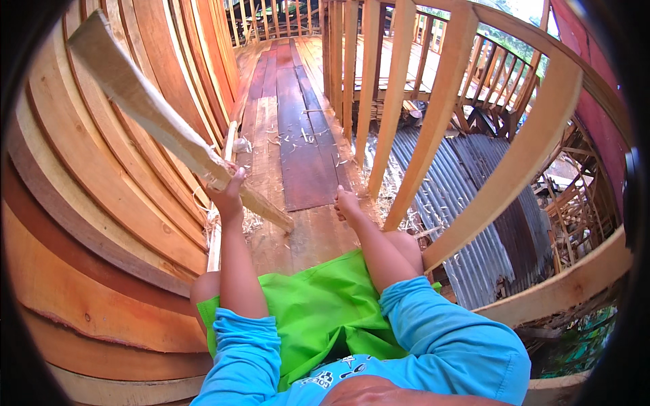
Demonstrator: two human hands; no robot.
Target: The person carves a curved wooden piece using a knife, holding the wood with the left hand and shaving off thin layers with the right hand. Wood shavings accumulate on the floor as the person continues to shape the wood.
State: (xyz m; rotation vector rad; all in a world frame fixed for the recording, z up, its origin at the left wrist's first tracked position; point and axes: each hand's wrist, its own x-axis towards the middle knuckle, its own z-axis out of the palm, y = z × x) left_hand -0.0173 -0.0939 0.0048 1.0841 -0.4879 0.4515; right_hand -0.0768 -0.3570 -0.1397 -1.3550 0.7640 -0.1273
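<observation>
Wooden strip (145, 98) is slanting across my left side, its upper end rising in front of the plank wall (101, 183) and its lower end pointing down at the floorboards (305, 176) before my lap; whether it is touching them I cannot tell. My left hand (229, 196) is grasping it toward that lower end, thumb lying along it, where the edge is looking rough. My right hand (347, 204) is hovering apart from the strip, fingers curling in; I cannot tell whether they are gripping something small or closing on nothing. Pale shavings (306, 134) are littering the walkway, so I am judging that a fair amount of wood is already off, though I cannot say it is coming from this piece. Its uneven edge is suggesting that the strip is unfinished; how much is left is not showing. Green cloth (311, 298) is covering my lap. Railing posts (433, 115) are hemming me in on the right, with corrugated metal sheets (467, 216) lying beyond them. Between wall and posts, the narrow walkway is leaving little room for swinging a long piece.
</observation>
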